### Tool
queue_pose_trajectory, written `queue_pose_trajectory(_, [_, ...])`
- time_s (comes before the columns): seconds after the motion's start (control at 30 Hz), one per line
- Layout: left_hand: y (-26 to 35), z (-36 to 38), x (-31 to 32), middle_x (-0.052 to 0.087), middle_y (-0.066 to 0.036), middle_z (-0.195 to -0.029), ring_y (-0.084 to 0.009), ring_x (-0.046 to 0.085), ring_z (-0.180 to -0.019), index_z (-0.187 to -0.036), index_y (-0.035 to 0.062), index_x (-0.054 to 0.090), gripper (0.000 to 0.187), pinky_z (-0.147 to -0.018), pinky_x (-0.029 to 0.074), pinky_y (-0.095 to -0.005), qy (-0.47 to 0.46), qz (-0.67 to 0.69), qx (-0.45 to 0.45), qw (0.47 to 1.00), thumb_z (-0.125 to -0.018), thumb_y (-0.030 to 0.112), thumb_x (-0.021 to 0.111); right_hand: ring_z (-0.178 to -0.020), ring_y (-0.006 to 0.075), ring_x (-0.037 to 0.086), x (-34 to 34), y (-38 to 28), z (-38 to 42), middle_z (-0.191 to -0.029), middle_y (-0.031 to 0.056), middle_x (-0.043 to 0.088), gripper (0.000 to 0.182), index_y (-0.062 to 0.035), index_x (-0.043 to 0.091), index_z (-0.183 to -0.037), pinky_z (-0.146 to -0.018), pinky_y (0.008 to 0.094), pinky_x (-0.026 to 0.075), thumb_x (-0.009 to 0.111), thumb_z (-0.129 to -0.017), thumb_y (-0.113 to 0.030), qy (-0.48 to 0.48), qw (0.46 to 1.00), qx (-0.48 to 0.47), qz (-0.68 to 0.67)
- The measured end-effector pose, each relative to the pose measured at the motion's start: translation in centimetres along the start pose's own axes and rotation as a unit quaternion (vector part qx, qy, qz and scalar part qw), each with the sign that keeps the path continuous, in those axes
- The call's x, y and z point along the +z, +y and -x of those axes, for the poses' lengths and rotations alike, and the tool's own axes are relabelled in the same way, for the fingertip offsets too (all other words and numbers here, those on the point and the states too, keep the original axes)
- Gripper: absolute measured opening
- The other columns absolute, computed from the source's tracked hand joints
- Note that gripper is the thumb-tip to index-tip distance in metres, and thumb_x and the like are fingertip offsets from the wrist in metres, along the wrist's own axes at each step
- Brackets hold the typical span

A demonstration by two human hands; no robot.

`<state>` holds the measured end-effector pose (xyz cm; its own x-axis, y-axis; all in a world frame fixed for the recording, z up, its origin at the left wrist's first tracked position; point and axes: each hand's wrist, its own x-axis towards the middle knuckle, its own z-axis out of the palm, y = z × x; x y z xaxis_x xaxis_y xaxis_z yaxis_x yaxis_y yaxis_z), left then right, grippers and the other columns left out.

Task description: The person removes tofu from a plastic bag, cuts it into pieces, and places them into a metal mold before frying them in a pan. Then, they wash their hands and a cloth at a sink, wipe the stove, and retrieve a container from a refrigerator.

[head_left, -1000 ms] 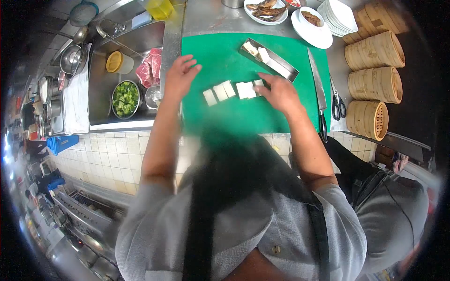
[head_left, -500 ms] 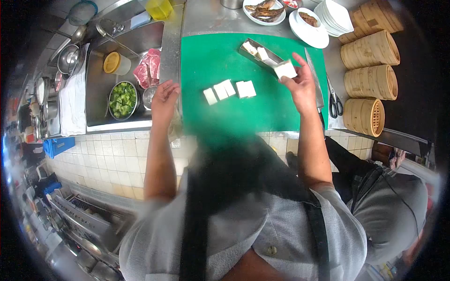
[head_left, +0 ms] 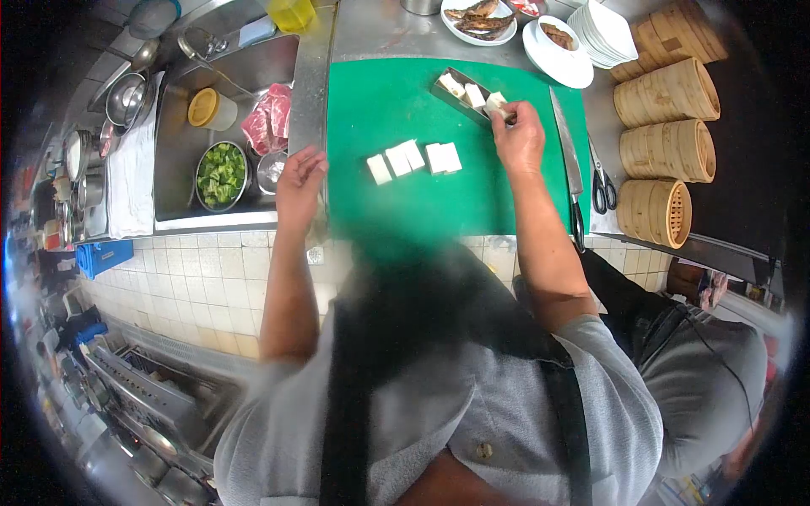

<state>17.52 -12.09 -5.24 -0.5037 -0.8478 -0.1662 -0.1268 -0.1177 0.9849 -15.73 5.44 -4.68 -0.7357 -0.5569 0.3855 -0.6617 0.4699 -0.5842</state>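
My right hand (head_left: 520,135) pinches a white block (head_left: 496,103) at the near right end of a narrow metal tray (head_left: 460,103). Two more white blocks (head_left: 462,89) lie in that tray. Several white pieces (head_left: 405,158) rest in a row on the green cutting board (head_left: 371,101). Bent fingers show on my left hand (head_left: 301,173), raised between the sink edge and the board; nothing is visible in it. A long knife (head_left: 567,148) lies along the board's right side, beside my right hand.
On the left, a sink (head_left: 177,126) holds raw meat (head_left: 268,121), a bowl of chopped greens (head_left: 221,175) and a yellow-lidded tub (head_left: 202,108). Scissors (head_left: 603,187) and bamboo steamers (head_left: 666,93) stand right. Plates (head_left: 479,20) are behind. A person (head_left: 709,371) is at lower right.
My right hand has moved left and down to the tray, bringing the white block from above its near end into it. My left hand has shifted slightly right.
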Motion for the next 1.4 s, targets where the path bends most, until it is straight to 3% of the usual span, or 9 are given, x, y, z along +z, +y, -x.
queue_pose_trajectory(0.33, [-0.3, 1.1, 0.8, 0.062, -0.016, -0.12, -0.0188, 0.058, -0.111, -0.128, -0.004, 0.047, 0.042, -0.098, 0.044, -0.0302, -0.011, -0.016, -0.014, 1.0, -0.091, 0.007, 0.063, -0.085, 0.0371, 0.06, -0.5, -1.4, 0.4, -0.091, 0.0166, 0.064, 0.011, -0.005, 0.07, -0.082, -0.076, 0.0471, 0.049, 0.069, -0.082, -0.016, 0.01, 0.994, -0.107, 0.028])
queue_pose_trajectory(0.43, [-0.5, 0.9, 0.8, 0.062, -0.016, -0.12, -0.0191, 0.058, -0.111, -0.128, -0.0036, 0.048, 0.041, -0.098, 0.044, -0.0301, -0.012, -0.008, -0.006, 1.0, -0.092, 0.008, 0.063, -0.092, 0.0374, 0.061, -2.1, -4.0, 1.8, -0.095, 0.0174, 0.065, 0.022, -0.0064, 0.071, -0.099, -0.082, 0.0463, 0.049, 0.069, -0.083, -0.022, -0.037, 0.993, -0.106, 0.032])
queue_pose_trajectory(0.5, [-0.9, 0.8, 0.7, 0.062, -0.015, -0.12, -0.0192, 0.058, -0.111, -0.127, -0.0032, 0.049, 0.04, -0.098, 0.044, -0.0302, -0.023, 0.013, 0.0, 1.0, -0.092, 0.008, 0.063, -0.091, 0.0337, 0.063, -2.3, -5.1, 3.0, -0.103, 0.0169, 0.065, 0.036, -0.0077, 0.068, -0.114, -0.082, 0.0395, 0.05, 0.073, -0.084, -0.028, -0.231, 0.97, -0.037, -0.063])
queue_pose_trajectory(0.67, [-0.4, 0.4, 0.9, 0.062, -0.016, -0.12, -0.0192, 0.058, -0.111, -0.127, -0.0035, 0.049, 0.04, -0.098, 0.044, -0.0303, -0.027, 0.0, -0.001, 1.0, -0.092, 0.008, 0.063, -0.084, 0.025, 0.064, -1.4, -3.9, 4.3, -0.096, 0.0151, 0.066, 0.047, -0.0095, 0.062, -0.124, -0.076, 0.0351, 0.051, 0.074, -0.083, -0.029, -0.339, 0.94, -0.02, -0.042])
queue_pose_trajectory(0.73, [-0.4, 0.6, 0.8, 0.062, -0.016, -0.121, -0.0192, 0.058, -0.111, -0.127, -0.0037, 0.049, 0.04, -0.098, 0.044, -0.0303, -0.027, 0.007, -0.006, 1.0, -0.092, 0.008, 0.063, -0.081, 0.0197, 0.062, -1.4, -3.1, 4.6, -0.091, 0.0118, 0.065, 0.05, -0.0101, 0.059, -0.128, -0.074, 0.0318, 0.051, 0.074, -0.083, -0.028, -0.38, 0.911, 0.115, -0.11])
queue_pose_trajectory(0.87, [-0.1, 0.7, 0.8, 0.06, -0.017, -0.124, -0.0183, 0.058, -0.11, -0.129, -0.0015, 0.047, 0.042, -0.094, 0.046, -0.0299, -0.039, -0.009, -0.006, 0.999, -0.092, 0.009, 0.063, -0.078, 0.0153, 0.06, -0.9, -1.8, 5.4, -0.088, 0.008, 0.064, 0.047, -0.0073, 0.058, -0.124, -0.07, 0.0299, 0.049, 0.074, -0.083, -0.024, -0.379, 0.899, 0.142, -0.165])
queue_pose_trajectory(1.03, [0.2, 0.7, 1.0, 0.06, -0.017, -0.124, -0.0183, 0.058, -0.11, -0.13, -0.0016, 0.047, 0.042, -0.094, 0.046, -0.0298, -0.043, -0.02, -0.008, 0.999, -0.092, 0.01, 0.062, -0.071, 0.0144, 0.06, -0.9, -3.2, 5.7, -0.088, 0.0094, 0.064, 0.041, -0.0047, 0.055, -0.117, -0.063, 0.0311, 0.05, 0.072, -0.082, -0.017, -0.32, 0.943, -0.013, -0.088])
queue_pose_trajectory(1.23, [0.0, 0.9, 1.0, 0.06, -0.017, -0.124, -0.0182, 0.058, -0.11, -0.13, -0.002, 0.046, 0.043, -0.094, 0.046, -0.0298, -0.036, -0.015, -0.01, 0.999, -0.092, 0.01, 0.062, -0.076, 0.0174, 0.062, -1.6, -2.7, 5.3, -0.085, 0.0076, 0.063, 0.039, -0.0066, 0.055, -0.117, -0.063, 0.0332, 0.051, 0.07, -0.082, -0.016, -0.414, 0.879, 0.158, -0.177])
queue_pose_trajectory(1.4, [-0.4, 1.0, 0.9, 0.061, -0.017, -0.124, -0.0187, 0.058, -0.11, -0.13, -0.0024, 0.047, 0.042, -0.094, 0.046, -0.0303, -0.04, -0.017, -0.004, 0.999, -0.092, 0.01, 0.062, -0.075, 0.016, 0.06, -0.8, -2.6, 5.7, -0.083, 0.0061, 0.062, 0.035, -0.0051, 0.055, -0.113, -0.061, 0.0323, 0.049, 0.069, -0.08, -0.009, -0.359, 0.921, 0.114, -0.097])
